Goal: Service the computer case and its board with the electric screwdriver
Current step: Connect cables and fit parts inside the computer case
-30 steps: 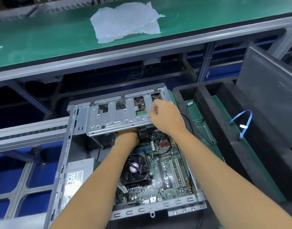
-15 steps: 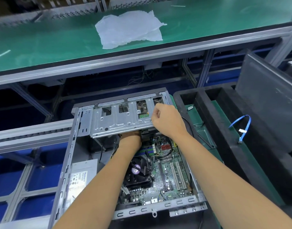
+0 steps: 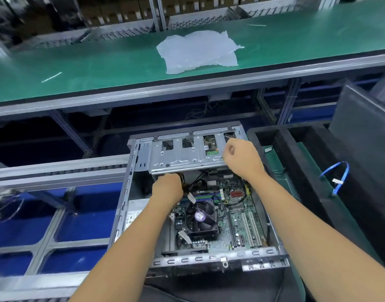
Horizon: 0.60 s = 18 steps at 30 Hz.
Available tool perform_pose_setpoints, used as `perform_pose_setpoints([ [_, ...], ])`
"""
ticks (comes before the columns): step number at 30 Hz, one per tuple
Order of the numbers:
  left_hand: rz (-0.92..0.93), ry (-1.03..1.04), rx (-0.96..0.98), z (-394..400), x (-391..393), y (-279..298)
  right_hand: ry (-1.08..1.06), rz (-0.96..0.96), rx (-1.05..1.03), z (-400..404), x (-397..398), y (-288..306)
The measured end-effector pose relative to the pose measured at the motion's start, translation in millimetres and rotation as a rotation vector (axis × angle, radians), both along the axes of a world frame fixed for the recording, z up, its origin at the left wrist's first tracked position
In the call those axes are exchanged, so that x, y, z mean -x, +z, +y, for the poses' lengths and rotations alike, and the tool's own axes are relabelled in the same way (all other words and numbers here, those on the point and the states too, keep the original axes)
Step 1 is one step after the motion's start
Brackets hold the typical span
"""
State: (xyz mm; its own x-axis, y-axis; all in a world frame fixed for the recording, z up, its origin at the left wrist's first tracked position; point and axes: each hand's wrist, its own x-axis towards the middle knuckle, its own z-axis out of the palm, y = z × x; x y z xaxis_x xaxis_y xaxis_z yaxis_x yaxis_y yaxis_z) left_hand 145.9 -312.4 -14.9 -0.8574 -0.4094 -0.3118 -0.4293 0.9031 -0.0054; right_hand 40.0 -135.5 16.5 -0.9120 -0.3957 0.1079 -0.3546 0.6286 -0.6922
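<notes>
I'm looking down thru the head cam at an open computer case [image 3: 195,261] in the lower centre of the frame, side panel off, lying on its side. Inside it, centre-right, is the green board [image 3: 237,214] w/ a black cooler fan [image 3: 201,219] just left of centre on it. A grey metal drive cage [image 3: 182,155] spans the case's far end, above the board in the frame.

My left hand [image 3: 167,188] comes up from bottom centre and reaches under the near edge of the drive cage. Its fingers are hidden behind the cage and some cables, so I can't tell if they're curled or holding anything.

My right hand [image 3: 241,156] comes in from the lower right and sits at the cage's right end, fingers curled in against the metal. Whether it grips the cage edge or smth small there, I can't tell.

At the case's left edge, a silver power supply [image 3: 132,214] w/ a label shows.

Right of the case is a black foam tray [image 3: 296,171] w/ a blue cable [image 3: 339,177] lying on it at mid-right. Across the top of the frame runs a green bench [image 3: 100,62] w/ a crumpled white plastic sheet [image 3: 198,51] at upper centre. No electric screwdriver visible in this view.
</notes>
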Motion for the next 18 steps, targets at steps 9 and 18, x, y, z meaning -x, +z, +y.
perform_pose_setpoints([
  [9, -0.021, -0.149, 0.097, 7.9, 24.0, -24.6, 0.007, 0.025, 0.016, -0.9, 1.6, -3.3],
  [18, -0.102, -0.131, 0.279, 9.2, 43.8, -35.4, 0.029, 0.040, 0.007, -1.6, 6.3, -6.1],
])
